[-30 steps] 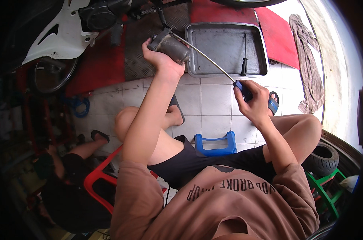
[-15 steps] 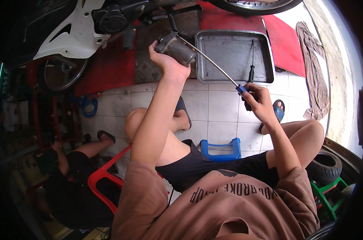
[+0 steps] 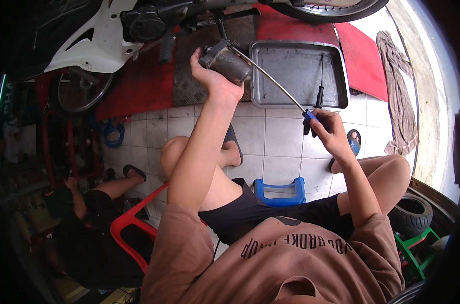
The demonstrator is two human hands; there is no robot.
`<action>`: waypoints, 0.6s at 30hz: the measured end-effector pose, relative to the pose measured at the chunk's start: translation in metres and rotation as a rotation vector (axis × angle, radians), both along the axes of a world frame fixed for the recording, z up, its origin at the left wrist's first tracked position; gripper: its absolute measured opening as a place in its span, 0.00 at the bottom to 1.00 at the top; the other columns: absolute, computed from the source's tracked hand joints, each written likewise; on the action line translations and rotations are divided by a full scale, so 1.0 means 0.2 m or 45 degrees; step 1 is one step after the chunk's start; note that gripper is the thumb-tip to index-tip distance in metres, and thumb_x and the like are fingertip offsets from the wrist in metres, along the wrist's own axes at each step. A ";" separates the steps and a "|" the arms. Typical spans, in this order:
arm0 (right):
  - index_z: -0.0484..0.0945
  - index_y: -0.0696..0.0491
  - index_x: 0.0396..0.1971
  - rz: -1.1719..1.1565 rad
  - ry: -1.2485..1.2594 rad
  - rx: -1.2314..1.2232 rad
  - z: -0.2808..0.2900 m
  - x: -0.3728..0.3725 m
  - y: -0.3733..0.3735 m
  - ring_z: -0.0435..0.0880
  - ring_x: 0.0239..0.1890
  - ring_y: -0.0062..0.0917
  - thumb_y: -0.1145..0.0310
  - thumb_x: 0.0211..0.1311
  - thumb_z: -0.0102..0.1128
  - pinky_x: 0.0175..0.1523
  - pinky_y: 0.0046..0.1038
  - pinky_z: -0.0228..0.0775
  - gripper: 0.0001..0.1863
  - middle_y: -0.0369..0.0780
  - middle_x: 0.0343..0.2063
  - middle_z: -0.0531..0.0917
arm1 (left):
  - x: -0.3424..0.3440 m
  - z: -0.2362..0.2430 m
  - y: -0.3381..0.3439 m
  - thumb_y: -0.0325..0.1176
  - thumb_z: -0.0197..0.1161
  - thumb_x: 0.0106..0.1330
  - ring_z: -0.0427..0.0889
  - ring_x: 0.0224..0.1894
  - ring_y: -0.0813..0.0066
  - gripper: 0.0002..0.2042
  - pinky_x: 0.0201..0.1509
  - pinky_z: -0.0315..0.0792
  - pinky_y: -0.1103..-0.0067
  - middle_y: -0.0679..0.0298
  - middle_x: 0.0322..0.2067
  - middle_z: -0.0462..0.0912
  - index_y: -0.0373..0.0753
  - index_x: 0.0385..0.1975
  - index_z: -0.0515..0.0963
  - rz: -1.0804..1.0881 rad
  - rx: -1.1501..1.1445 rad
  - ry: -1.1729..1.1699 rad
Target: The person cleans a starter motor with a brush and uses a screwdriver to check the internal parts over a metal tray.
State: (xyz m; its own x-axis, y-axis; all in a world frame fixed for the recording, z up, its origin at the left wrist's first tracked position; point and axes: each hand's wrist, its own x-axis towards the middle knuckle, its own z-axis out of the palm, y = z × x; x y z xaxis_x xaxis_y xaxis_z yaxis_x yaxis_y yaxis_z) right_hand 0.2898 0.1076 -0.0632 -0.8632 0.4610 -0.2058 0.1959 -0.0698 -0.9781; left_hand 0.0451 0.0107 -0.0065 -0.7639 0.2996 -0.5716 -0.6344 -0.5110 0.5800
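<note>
My left hand (image 3: 216, 85) is wrapped from below around a dark grey, grimy cylindrical part (image 3: 230, 68) with a wider flange at its far end. My right hand (image 3: 332, 133) grips the blue-and-black handle of a long-shafted screwdriver (image 3: 279, 88). Its shaft slants up and left to the flange; the tip is too small to make out. Just behind these hands lies a grey metal tray (image 3: 290, 81). A second screwdriver (image 3: 320, 95) with a black handle rests in it, its handle over the near rim.
A motorcycle (image 3: 146, 23) stands across the far side over red and metal-plate flooring. A brown cloth (image 3: 398, 96) lies at the right, above a tyre (image 3: 412, 213). Between my legs sits a blue plastic stool (image 3: 280, 192). Another person (image 3: 95, 218) sits at the left beside a red chair (image 3: 131, 220).
The whole view has shifted slightly. My right hand's fingers have changed position a little on the screwdriver handle; my left hand keeps the same hold on the cylindrical part.
</note>
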 end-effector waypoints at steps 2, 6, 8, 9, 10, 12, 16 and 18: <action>0.74 0.59 0.28 -0.018 0.087 0.159 -0.01 0.00 0.00 0.72 0.21 0.15 0.70 0.57 0.63 0.27 0.19 0.63 0.09 0.35 0.19 0.77 | 0.01 0.02 0.00 0.60 0.50 0.57 0.79 0.29 0.67 0.24 0.30 0.74 0.68 0.65 0.29 0.80 0.44 0.32 0.76 -0.014 0.044 0.044; 0.73 0.58 0.31 -0.168 -0.037 0.007 0.08 -0.02 -0.03 0.69 0.19 0.13 0.69 0.57 0.65 0.24 0.16 0.60 0.10 0.33 0.19 0.75 | 0.01 0.05 -0.01 0.57 0.54 0.55 0.78 0.26 0.66 0.22 0.30 0.74 0.68 0.62 0.25 0.79 0.41 0.29 0.76 -0.123 0.160 0.126; 0.73 0.58 0.31 -0.109 -0.021 -0.122 0.07 0.00 -0.01 0.68 0.17 0.12 0.68 0.58 0.64 0.23 0.15 0.59 0.10 0.33 0.19 0.75 | 0.00 0.04 -0.01 0.54 0.54 0.55 0.78 0.27 0.65 0.20 0.31 0.74 0.67 0.63 0.26 0.79 0.41 0.30 0.76 -0.172 0.163 0.136; 0.72 0.58 0.31 -0.081 -0.014 -0.185 0.05 0.01 0.00 0.68 0.17 0.12 0.68 0.59 0.64 0.23 0.14 0.59 0.11 0.33 0.20 0.75 | -0.01 0.03 -0.01 0.53 0.54 0.55 0.79 0.29 0.65 0.19 0.33 0.74 0.66 0.63 0.28 0.80 0.42 0.31 0.77 -0.204 0.150 0.137; 0.72 0.58 0.32 -0.075 -0.011 -0.259 0.04 0.02 0.01 0.67 0.17 0.12 0.68 0.59 0.63 0.23 0.15 0.58 0.11 0.33 0.20 0.75 | -0.02 0.02 -0.01 0.51 0.54 0.55 0.79 0.31 0.65 0.18 0.35 0.74 0.65 0.64 0.29 0.81 0.42 0.32 0.78 -0.235 0.137 0.139; 0.72 0.58 0.33 -0.061 0.000 -0.411 -0.01 0.03 0.03 0.67 0.18 0.12 0.67 0.60 0.62 0.23 0.15 0.58 0.11 0.32 0.21 0.74 | -0.02 0.02 -0.01 0.49 0.54 0.53 0.79 0.31 0.65 0.17 0.35 0.75 0.65 0.64 0.29 0.80 0.42 0.32 0.78 -0.225 0.120 0.127; 0.73 0.58 0.35 -0.106 0.118 -0.054 0.00 0.01 0.00 0.68 0.20 0.12 0.68 0.60 0.60 0.24 0.15 0.58 0.10 0.33 0.22 0.75 | -0.02 0.02 0.00 0.48 0.54 0.52 0.79 0.31 0.65 0.17 0.36 0.75 0.66 0.65 0.30 0.81 0.43 0.32 0.78 -0.209 0.112 0.092; 0.73 0.58 0.36 -0.165 0.062 -0.093 0.09 0.00 -0.02 0.69 0.21 0.12 0.68 0.60 0.60 0.25 0.15 0.59 0.10 0.33 0.22 0.75 | -0.03 0.02 -0.01 0.48 0.54 0.52 0.79 0.32 0.66 0.16 0.37 0.75 0.66 0.66 0.30 0.81 0.43 0.32 0.78 -0.244 0.141 0.122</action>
State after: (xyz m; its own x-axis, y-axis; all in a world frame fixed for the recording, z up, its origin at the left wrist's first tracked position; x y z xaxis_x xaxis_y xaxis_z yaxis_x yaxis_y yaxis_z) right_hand 0.2889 0.1026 -0.0456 -0.8071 0.5546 -0.2023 0.1332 -0.1629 -0.9776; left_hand 0.0401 0.0081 -0.0029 -0.7364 0.5009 -0.4548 -0.6705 -0.4504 0.5895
